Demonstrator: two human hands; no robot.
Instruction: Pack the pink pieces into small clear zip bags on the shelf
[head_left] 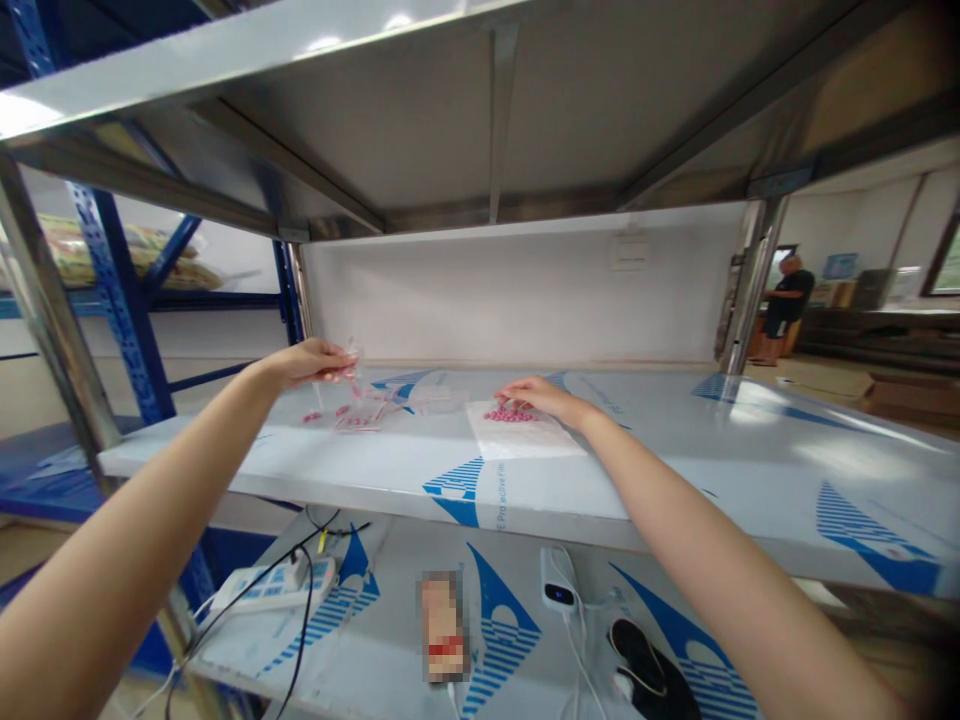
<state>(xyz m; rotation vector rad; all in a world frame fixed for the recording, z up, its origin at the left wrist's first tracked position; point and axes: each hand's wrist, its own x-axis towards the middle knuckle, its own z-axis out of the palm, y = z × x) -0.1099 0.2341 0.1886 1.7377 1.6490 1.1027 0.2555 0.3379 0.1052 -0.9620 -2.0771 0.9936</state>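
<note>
My left hand (319,360) is closed in a pinch on a small clear plastic bag (352,358), held up above the shelf, with something pink showing in it. Below and beside it lie more clear bags with pink beads inside (358,422) and a few pink pieces (312,416). At the centre, a pile of small round pink beads (511,415) rests on a white sheet (517,443). My right hand (536,393) is over the far side of this pile, fingers bent down and drawn together at the beads. Whatever its fingertips hold is hidden.
The metal shelf (675,440) has another shelf (420,120) close overhead. On the lower level lie a power strip (274,585), a blurred-out phone-shaped object (444,628), a white device (558,580) with cables and a black object (649,665). A person (786,305) stands far right.
</note>
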